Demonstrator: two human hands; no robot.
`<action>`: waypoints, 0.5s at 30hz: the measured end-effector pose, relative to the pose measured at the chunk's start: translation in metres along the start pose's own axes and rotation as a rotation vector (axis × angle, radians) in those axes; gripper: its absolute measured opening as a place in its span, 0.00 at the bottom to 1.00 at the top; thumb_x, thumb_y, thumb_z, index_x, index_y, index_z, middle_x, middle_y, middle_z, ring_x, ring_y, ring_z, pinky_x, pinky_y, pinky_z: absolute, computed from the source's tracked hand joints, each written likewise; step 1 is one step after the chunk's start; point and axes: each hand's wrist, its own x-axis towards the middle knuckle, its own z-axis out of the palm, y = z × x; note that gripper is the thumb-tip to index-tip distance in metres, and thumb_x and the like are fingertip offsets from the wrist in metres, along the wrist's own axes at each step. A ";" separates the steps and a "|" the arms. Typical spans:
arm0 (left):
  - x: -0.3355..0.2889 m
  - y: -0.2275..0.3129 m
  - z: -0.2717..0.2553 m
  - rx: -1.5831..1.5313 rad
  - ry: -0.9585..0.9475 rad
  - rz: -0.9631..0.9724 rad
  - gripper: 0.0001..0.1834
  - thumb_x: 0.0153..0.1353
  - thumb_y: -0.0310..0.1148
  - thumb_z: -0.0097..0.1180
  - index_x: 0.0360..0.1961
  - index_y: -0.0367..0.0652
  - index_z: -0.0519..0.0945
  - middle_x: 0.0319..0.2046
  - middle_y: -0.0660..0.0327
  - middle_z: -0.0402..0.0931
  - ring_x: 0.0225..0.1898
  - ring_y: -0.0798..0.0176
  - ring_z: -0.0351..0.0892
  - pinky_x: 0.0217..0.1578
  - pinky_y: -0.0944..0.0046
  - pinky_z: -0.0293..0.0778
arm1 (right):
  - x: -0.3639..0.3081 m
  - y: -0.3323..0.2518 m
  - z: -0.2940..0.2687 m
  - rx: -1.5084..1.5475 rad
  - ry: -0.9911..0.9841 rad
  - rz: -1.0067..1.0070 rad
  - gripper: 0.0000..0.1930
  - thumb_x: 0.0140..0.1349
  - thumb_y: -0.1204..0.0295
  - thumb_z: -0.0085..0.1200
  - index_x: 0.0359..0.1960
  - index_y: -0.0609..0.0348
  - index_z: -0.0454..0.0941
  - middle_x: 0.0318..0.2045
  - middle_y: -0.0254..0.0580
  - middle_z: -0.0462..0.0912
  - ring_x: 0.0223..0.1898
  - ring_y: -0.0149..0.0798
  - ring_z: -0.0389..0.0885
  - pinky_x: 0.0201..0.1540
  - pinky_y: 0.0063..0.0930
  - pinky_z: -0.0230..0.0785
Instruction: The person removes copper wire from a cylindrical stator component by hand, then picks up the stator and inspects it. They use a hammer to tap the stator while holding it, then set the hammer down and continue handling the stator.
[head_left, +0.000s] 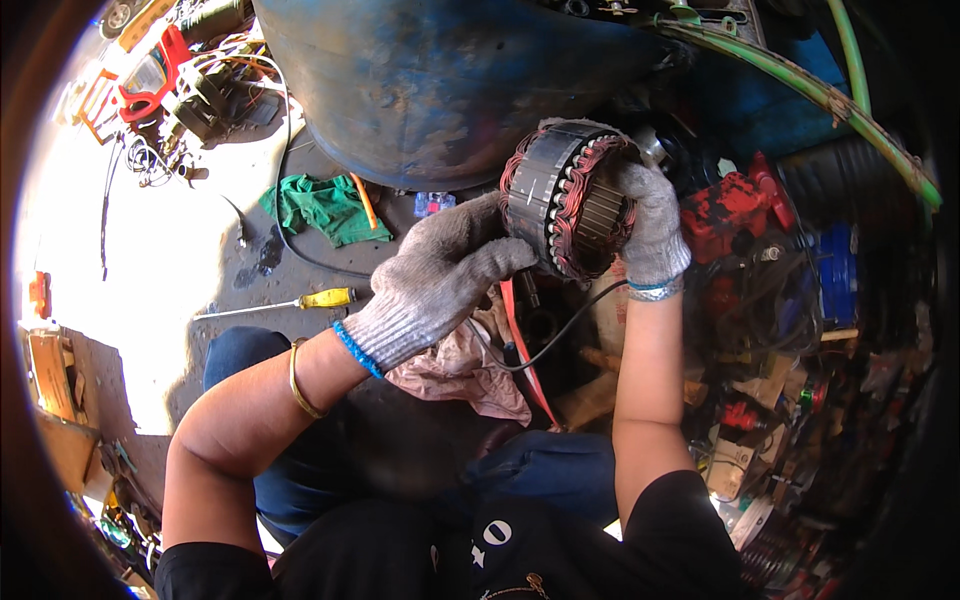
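Between my two gloved hands I hold up an alternator stator [541, 192], a dark laminated steel ring with copper windings along both edges. My left hand [430, 262], in a grey knit glove with a blue cuff, grips its left side, thumb underneath and fingers partly behind. On the opposite side my right hand [655, 215] is closed on the rim, with fingertips reaching toward the inside. The ring is tilted, so its slotted inner wall shows toward the right. Below it a pink cloth [465, 375] lies near my knees, beside a red strap [522, 345].
A large blue drum [410, 90] stands just ahead. A yellow-handled screwdriver [325, 298] and a green cloth [330, 210] lie on the floor to the left. Red tool parts [735, 210] and piled clutter crowd the right. A green bar [800, 90] crosses at upper right.
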 end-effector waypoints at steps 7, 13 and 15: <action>-0.002 -0.003 0.002 0.026 0.023 0.035 0.27 0.69 0.33 0.59 0.66 0.36 0.70 0.54 0.59 0.80 0.55 0.68 0.75 0.59 0.64 0.72 | 0.003 -0.013 0.005 -0.272 0.093 0.039 0.24 0.59 0.72 0.58 0.58 0.65 0.76 0.53 0.46 0.83 0.52 0.41 0.83 0.59 0.37 0.76; 0.000 -0.004 0.001 0.084 0.030 0.045 0.30 0.68 0.32 0.60 0.68 0.35 0.67 0.57 0.57 0.79 0.56 0.66 0.76 0.58 0.64 0.72 | -0.001 -0.022 0.016 -0.313 0.091 0.038 0.22 0.61 0.71 0.57 0.57 0.64 0.77 0.51 0.44 0.83 0.51 0.39 0.83 0.59 0.34 0.76; 0.001 -0.005 0.002 0.100 0.044 0.033 0.31 0.67 0.35 0.61 0.68 0.36 0.67 0.57 0.54 0.79 0.58 0.63 0.76 0.59 0.61 0.71 | -0.001 -0.024 0.020 -0.311 0.124 0.054 0.21 0.62 0.72 0.57 0.57 0.63 0.77 0.50 0.43 0.84 0.51 0.39 0.83 0.58 0.33 0.76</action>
